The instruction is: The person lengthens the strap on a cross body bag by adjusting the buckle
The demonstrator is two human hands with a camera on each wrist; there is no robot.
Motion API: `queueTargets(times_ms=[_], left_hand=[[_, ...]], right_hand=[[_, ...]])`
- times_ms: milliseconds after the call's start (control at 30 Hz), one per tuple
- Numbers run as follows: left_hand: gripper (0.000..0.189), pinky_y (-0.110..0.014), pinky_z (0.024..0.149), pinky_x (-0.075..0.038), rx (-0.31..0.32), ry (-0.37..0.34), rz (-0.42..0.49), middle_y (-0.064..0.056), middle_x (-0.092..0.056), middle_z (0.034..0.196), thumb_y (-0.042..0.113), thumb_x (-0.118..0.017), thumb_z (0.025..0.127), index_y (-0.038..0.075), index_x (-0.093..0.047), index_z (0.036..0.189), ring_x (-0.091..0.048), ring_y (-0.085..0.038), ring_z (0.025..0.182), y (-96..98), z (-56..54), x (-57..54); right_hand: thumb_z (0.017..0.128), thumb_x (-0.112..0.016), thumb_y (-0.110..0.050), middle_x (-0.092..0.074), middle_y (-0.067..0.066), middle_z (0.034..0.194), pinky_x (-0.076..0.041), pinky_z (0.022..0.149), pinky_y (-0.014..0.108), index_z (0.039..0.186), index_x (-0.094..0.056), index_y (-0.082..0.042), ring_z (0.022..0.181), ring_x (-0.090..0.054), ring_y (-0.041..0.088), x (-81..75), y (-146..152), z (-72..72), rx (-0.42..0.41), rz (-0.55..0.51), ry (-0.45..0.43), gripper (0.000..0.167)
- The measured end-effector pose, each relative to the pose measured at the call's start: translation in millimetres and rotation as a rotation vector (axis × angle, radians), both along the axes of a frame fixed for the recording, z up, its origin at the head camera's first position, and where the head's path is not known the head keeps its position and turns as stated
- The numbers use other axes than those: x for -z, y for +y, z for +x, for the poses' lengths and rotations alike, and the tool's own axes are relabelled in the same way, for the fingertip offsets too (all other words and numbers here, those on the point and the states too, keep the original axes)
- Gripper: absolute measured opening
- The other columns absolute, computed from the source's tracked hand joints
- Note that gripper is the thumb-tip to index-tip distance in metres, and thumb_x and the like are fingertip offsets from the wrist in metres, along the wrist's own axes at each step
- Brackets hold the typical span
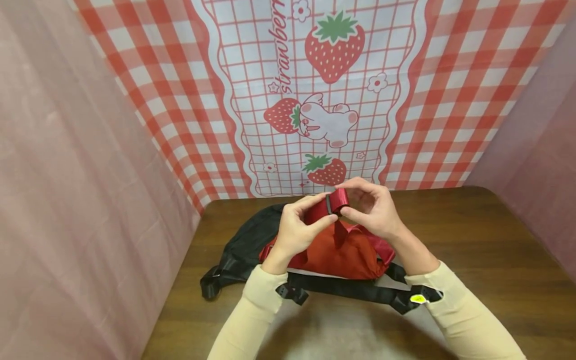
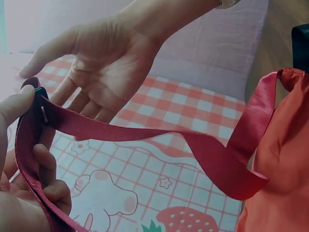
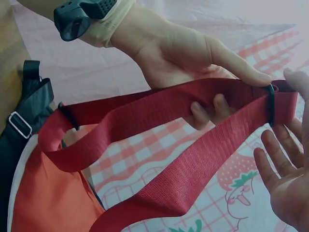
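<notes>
A red webbing strap (image 1: 340,199) runs through a dark slider buckle (image 3: 271,105) and is held above the bags. My left hand (image 1: 298,229) grips the strap beside the slider, thumb on the near side. In the right wrist view, the left hand's fingers (image 3: 199,115) curl behind the webbing. My right hand (image 1: 377,209) pinches the short strap loop past the slider between thumb and forefinger, its other fingers loosely bent. The strap's free length hangs toward an orange-red bag (image 1: 355,252), which is also partly visible in the left wrist view.
Under the orange-red bag lies a black bag (image 1: 256,235) with black straps (image 1: 342,289) along the near side. All rest on a brown wooden table (image 1: 486,240). A strawberry-print checked cloth (image 1: 315,60) hangs behind, with pink curtains (image 1: 81,175) at the sides.
</notes>
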State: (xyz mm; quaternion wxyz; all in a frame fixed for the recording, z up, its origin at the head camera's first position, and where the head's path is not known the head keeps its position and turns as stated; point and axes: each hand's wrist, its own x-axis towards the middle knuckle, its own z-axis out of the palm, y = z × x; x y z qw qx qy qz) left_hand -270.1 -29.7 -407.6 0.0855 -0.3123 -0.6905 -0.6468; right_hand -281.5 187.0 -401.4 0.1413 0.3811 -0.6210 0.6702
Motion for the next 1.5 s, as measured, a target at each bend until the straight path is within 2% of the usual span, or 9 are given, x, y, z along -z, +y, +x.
queueTargets(times_ms=[233,367,500,600,833,967,1100,1333,1500], left_hand=[[0.046,-0.023,0.087,-0.062,0.030,-0.012,-0.009,-0.020,-0.075,0.127,0.014,-0.083,0.094,0.005,-0.072,0.138,-0.071,-0.006,0.099,2.1,-2.1,0.7],[0.046,-0.022,0.088,-0.062,0.014,-0.027,-0.012,-0.018,-0.075,0.127,0.015,-0.083,0.094,0.006,-0.072,0.138,-0.071,-0.007,0.098,-0.4,-4.1,2.8],[0.045,-0.021,0.086,-0.062,0.006,-0.043,-0.012,-0.018,-0.075,0.127,0.014,-0.083,0.095,0.006,-0.072,0.138,-0.072,-0.008,0.097,-0.9,-4.6,4.0],[0.045,-0.021,0.087,-0.062,0.013,-0.049,-0.006,-0.019,-0.074,0.128,0.014,-0.082,0.095,0.006,-0.072,0.138,-0.072,-0.009,0.098,-0.1,-4.5,4.3],[0.045,-0.022,0.091,-0.062,0.009,-0.055,0.033,-0.020,-0.074,0.130,0.009,-0.081,0.095,0.005,-0.071,0.138,-0.072,-0.008,0.101,3.0,-4.0,3.5],[0.046,-0.024,0.093,-0.063,-0.003,-0.057,0.078,-0.022,-0.073,0.133,0.007,-0.080,0.095,0.003,-0.070,0.140,-0.073,-0.008,0.106,2.7,-3.8,1.2],[0.047,-0.024,0.092,-0.063,-0.006,-0.064,0.105,-0.023,-0.072,0.134,0.012,-0.081,0.096,0.002,-0.068,0.141,-0.073,-0.008,0.109,2.0,-3.2,-0.9],[0.050,-0.026,0.092,-0.064,0.005,-0.072,0.161,-0.026,-0.071,0.134,0.017,-0.081,0.096,0.002,-0.068,0.142,-0.074,-0.009,0.109,0.8,-2.3,-1.7],[0.052,-0.025,0.094,-0.063,-0.005,-0.077,0.207,-0.028,-0.071,0.135,0.021,-0.082,0.097,0.002,-0.067,0.143,-0.074,-0.009,0.112,-1.8,-0.6,-3.5]], right_hand=[[0.095,-0.072,0.007,-0.075,-0.002,0.108,-0.063,0.076,0.021,0.116,-0.074,0.006,0.089,-0.070,0.009,-0.2,-1.0,3.0,0.070,-0.062,-0.051,0.021],[0.098,-0.067,0.007,-0.077,0.000,0.109,-0.064,0.080,0.023,0.122,-0.074,0.001,0.093,-0.072,0.009,-1.9,-2.1,4.0,0.041,-0.193,-0.133,0.025],[0.099,-0.066,0.007,-0.077,0.001,0.116,-0.065,0.085,0.025,0.128,-0.073,-0.004,0.099,-0.073,0.011,-4.0,-1.5,4.0,-0.002,-0.185,-0.194,0.032],[0.098,-0.065,0.010,-0.078,-0.003,0.114,-0.065,0.084,0.024,0.125,-0.076,-0.011,0.096,-0.073,0.009,-5.5,-2.3,3.8,0.011,-0.136,-0.193,0.035],[0.099,-0.070,0.002,-0.078,-0.003,0.120,-0.063,0.088,0.021,0.128,-0.075,-0.012,0.104,-0.072,0.008,-0.5,-3.8,4.6,0.010,-0.228,-0.184,0.032],[0.093,-0.076,0.005,-0.075,-0.010,0.123,-0.059,0.098,0.020,0.136,-0.069,-0.007,0.112,-0.071,0.008,13.6,-3.7,2.9,0.041,-0.035,-0.141,0.044],[0.086,-0.082,0.009,-0.078,-0.016,0.112,-0.060,0.097,0.020,0.127,-0.073,0.005,0.104,-0.074,0.007,27.3,-9.9,-0.2,0.149,0.149,-0.077,0.043],[0.084,-0.085,0.006,-0.081,0.019,0.106,-0.063,0.091,0.024,0.117,-0.078,0.004,0.097,-0.077,0.005,33.7,-10.3,-0.4,0.259,0.214,-0.084,0.033],[0.087,-0.086,0.000,-0.079,0.018,0.116,-0.059,0.092,0.016,0.126,-0.076,-0.002,0.104,-0.076,0.007,43.5,-5.8,1.7,0.274,0.347,-0.101,0.041]])
